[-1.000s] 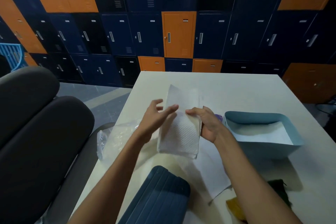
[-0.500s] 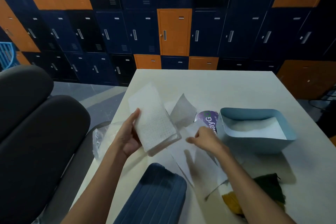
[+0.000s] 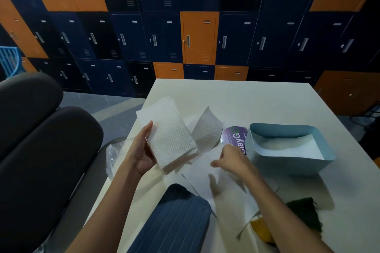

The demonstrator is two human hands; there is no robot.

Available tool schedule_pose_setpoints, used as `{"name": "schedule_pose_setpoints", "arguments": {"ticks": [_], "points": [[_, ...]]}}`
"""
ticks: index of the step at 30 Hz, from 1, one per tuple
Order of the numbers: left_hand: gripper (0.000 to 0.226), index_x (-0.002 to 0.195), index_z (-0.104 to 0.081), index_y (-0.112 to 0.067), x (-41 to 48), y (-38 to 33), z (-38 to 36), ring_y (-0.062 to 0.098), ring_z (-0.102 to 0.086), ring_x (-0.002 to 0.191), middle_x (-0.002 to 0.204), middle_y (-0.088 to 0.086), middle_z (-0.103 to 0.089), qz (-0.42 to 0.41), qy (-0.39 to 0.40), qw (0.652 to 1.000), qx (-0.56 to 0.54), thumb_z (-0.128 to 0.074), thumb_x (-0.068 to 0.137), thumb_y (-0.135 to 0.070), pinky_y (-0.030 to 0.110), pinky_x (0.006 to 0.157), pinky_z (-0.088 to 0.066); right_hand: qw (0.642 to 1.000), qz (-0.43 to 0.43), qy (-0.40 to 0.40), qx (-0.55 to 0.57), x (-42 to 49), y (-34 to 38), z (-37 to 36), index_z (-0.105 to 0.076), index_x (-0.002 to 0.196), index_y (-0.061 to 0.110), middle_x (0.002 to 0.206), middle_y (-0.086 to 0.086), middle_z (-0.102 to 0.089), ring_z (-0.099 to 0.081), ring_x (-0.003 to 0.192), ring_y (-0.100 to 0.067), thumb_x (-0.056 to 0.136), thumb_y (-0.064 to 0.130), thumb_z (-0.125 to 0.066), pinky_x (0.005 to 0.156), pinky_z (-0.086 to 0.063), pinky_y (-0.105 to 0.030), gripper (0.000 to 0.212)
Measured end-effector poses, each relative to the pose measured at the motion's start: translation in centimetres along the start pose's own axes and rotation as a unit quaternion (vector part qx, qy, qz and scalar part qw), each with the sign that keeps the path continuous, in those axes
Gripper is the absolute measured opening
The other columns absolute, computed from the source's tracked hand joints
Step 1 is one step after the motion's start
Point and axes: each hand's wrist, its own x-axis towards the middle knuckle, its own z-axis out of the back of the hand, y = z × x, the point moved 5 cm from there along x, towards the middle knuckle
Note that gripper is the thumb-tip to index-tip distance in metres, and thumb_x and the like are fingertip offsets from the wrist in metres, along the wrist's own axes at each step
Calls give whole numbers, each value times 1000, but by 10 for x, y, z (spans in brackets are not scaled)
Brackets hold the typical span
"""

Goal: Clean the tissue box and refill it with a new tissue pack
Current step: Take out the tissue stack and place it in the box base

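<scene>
A person sits at a pale bench (image 3: 236,96) facing a wall of navy and orange lockers (image 3: 199,37), seen from a camera on their head. The left hand (image 3: 141,150) is raised above the bench's left side, its grip clasped on a stack of white embossed tissues (image 3: 171,139): thumb along the stack's left edge, fingers underneath, the stack tilted so its broad face looks up. Holding it this way probably keeps the loose sheets squared together, ready to be lowered into a box. One sheet (image 3: 207,127) stands curled up just beside the stack's right edge. The right hand (image 3: 232,160) hovers low over loose white sheets (image 3: 224,193) spread on the bench, fingers curled and pointing down; whether its grip has pinched a sheet or holds nothing, I cannot tell. To the right stands the light blue tissue box base (image 3: 287,162), open side up, with a white layer already lying inside, so refilling seems under way. Between the right hand and the base lies a purple printed wrapper (image 3: 234,135). Nearest the camera rests the dark blue ribbed lid (image 3: 174,222), set aside. A dark green cloth (image 3: 304,213) and something yellow (image 3: 263,230) lie at lower right, likely for wiping. Crumpled clear plastic (image 3: 115,156) hangs at the bench's left edge, beside a dark office chair (image 3: 45,150).
</scene>
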Motion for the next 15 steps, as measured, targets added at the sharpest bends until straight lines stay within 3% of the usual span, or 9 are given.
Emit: {"name": "schedule_pose_setpoints", "arguments": {"ticks": [4, 6, 8, 12, 15], "points": [[49, 111, -66, -15, 1, 7, -4, 24, -71, 86, 94, 8, -74, 16, 18, 1000, 15, -78, 69, -37, 39, 73, -57, 1000, 1, 2, -15, 2, -5, -14, -36, 62, 14, 78, -7, -50, -48, 68, -24, 78, 19, -66, 51, -30, -26, 34], [48, 110, -66, -15, 1, 8, -3, 24, -73, 81, 92, 9, -74, 20, 23, 999, 17, -78, 69, -38, 39, 68, -58, 1000, 0, 8, 14, 5, -5, -13, -52, 69, 4, 80, -12, -58, -55, 71, -25, 78, 17, -67, 56, -36, -27, 21], [50, 111, -64, -14, 1, 9, -2, 25, -73, 80, 90, 9, -74, 21, 21, 999, 18, -78, 68, -37, 40, 66, -58, 998, -3, 10, 58, 7, -6, -7, -63, 82, -5, 77, -12, -61, -57, 68, -23, 79, 17, -67, 58, -39, -27, 23], [50, 115, -61, -15, 4, 7, 5, 26, -69, 92, 98, 9, -72, 14, -1, 1000, 20, -77, 72, -35, 40, 70, -56, 984, 36, -6, 172, 3, 6, 33, -58, 71, 2, 65, -5, -54, -48, 59, -15, 78, 19, -62, 55, -37, -23, 18], [45, 118, -62, -15, 6, 2, 8, 22, -70, 92, 94, 5, -74, -4, -3, 1000, 23, -74, 78, -33, 39, 74, -56, 957, 83, -27, 277, -9, 22, 79, -61, 73, 11, 69, -4, -63, -58, 57, -13, 83, 18, -62, 51, -45, -21, 12]]}}
